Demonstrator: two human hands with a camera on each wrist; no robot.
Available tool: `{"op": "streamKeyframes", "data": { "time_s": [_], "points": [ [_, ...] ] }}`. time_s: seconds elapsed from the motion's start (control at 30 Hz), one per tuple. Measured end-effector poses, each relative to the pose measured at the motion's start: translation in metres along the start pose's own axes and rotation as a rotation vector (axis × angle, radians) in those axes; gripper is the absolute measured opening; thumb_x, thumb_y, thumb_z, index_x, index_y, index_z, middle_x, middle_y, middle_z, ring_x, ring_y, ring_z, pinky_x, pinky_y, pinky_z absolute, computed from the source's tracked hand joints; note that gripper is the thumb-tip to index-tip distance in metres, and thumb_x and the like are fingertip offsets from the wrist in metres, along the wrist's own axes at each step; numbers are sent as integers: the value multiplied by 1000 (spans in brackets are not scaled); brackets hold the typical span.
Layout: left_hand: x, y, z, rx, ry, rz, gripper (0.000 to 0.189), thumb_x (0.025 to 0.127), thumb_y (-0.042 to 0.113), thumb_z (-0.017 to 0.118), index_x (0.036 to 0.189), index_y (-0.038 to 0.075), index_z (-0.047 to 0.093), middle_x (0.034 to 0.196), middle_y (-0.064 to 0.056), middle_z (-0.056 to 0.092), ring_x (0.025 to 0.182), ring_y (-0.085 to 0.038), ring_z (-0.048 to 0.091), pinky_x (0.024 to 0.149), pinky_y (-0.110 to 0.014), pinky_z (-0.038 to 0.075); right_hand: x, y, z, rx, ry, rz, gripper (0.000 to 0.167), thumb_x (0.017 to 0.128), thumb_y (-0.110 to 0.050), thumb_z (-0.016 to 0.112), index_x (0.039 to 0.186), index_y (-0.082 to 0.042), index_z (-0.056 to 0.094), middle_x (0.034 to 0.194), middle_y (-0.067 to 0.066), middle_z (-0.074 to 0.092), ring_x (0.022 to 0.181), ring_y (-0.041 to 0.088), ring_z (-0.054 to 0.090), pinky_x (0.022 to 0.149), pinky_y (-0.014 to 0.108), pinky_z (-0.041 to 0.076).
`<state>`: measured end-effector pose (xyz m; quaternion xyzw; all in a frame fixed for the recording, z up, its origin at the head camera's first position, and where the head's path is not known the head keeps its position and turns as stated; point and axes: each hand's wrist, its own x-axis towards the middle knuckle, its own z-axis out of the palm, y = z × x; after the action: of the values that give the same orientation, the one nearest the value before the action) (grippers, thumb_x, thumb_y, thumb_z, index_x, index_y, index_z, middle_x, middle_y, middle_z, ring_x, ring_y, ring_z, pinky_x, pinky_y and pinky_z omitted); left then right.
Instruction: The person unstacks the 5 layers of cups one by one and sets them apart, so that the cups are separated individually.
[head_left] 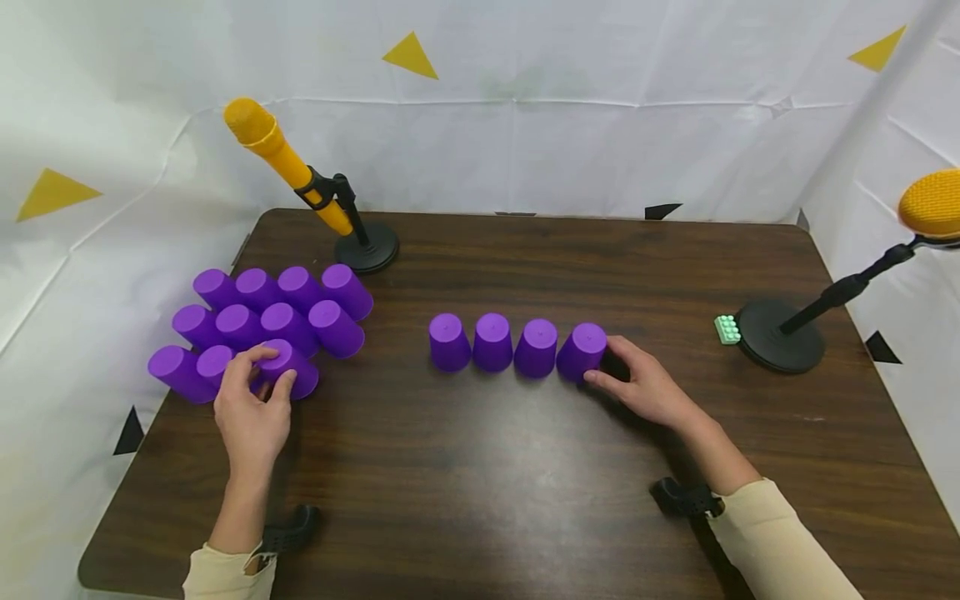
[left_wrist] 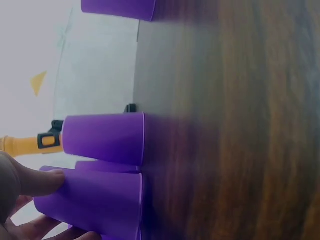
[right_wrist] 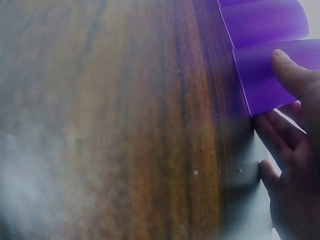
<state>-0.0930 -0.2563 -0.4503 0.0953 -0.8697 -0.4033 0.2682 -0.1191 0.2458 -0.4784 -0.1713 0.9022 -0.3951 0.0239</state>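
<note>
Upside-down purple cups stand on the table in two groups. In the head view, my left hand [head_left: 253, 408] grips the front right cup [head_left: 292, 367] of the left cluster, thumb on its near side and fingers round the far side. That gripped cup [left_wrist: 95, 200] stands beside another purple cup [left_wrist: 105, 137] in the left wrist view. My right hand [head_left: 647, 385] holds the right-end cup [head_left: 581, 352] of a short row, thumb and fingers at its right side. The right wrist view shows the thumb [right_wrist: 287, 70] against this cup [right_wrist: 257, 82], with the neighbouring cup [right_wrist: 265, 22] touching it.
Behind the cluster, a yellow microphone [head_left: 281, 158] leans in a stand with a round black base [head_left: 367, 248]. At the right stands another black base [head_left: 780, 335] with a yellow round-headed microphone [head_left: 933, 204]. A mint-green toy brick [head_left: 727, 329] lies beside it. White sheeting surrounds the brown table [head_left: 480, 483].
</note>
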Motion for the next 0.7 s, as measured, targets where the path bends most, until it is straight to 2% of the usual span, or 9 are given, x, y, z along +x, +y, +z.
{"op": "streamKeyframes", "data": {
  "time_s": [0.33,0.7],
  "points": [
    [0,-7,-1,56,32,-25,32,81,-4,75,110,5,65,110,-9,63,97,-17,57,75,-14,44,-1,0,0,4,-8,4,48,92,-26,71,132,-5,55,123,11,61,121,30,53,103,53,38],
    [0,-9,-3,82,25,-1,35,80,-6,73,112,3,64,111,-14,62,99,-24,58,74,-12,42,-1,0,0,4,-1,-3,49,91,-27,71,133,-6,55,124,10,61,121,29,54,103,53,39]
  ]
}}
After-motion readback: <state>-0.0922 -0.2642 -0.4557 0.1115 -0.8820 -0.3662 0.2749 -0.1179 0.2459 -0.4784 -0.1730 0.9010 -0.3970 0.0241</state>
